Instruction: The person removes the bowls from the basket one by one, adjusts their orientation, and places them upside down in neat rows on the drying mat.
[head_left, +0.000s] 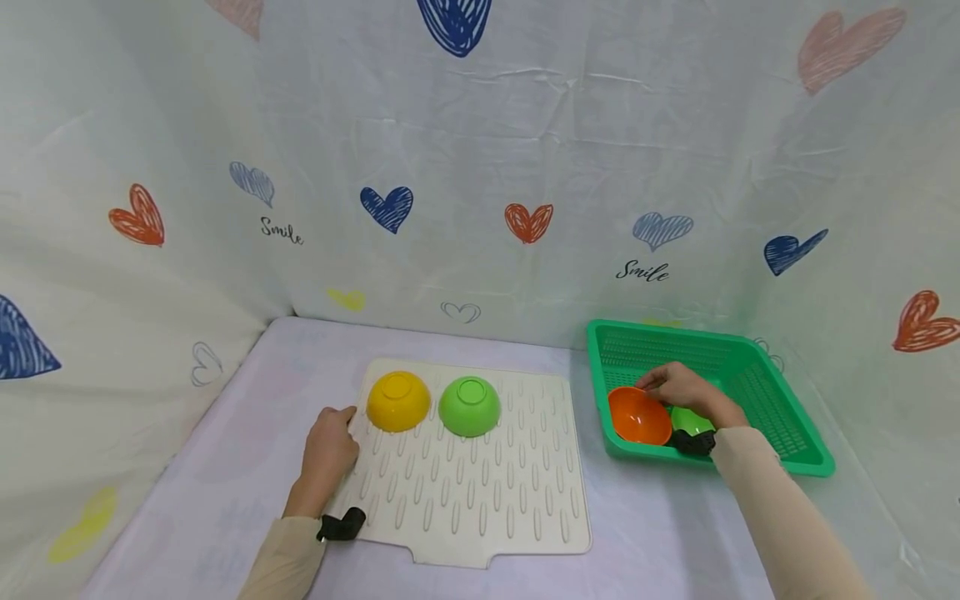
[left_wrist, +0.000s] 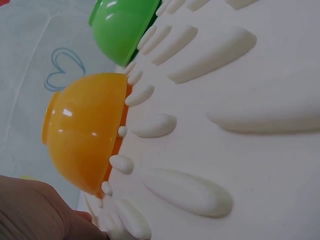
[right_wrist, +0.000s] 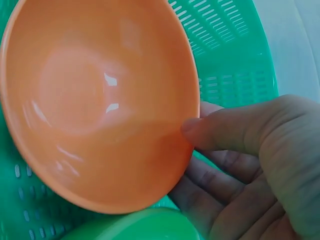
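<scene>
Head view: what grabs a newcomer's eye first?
The green basket at right, where the right hand pinches an orange bowl by its rim. Then the yellow bowl and green bowl, upside down at the far edge of the white drying mat; the left hand rests on the mat's left edge.

The orange bowl (right_wrist: 100,100) in the right hand's grip (right_wrist: 250,165) is glossy, smooth plastic, lying against the perforated plastic of the green basket (head_left: 750,367). Beside the left hand (head_left: 328,450), the yellow bowl (left_wrist: 85,130) shines likewise on a matt, ribbed cream mat (head_left: 480,492).
</scene>
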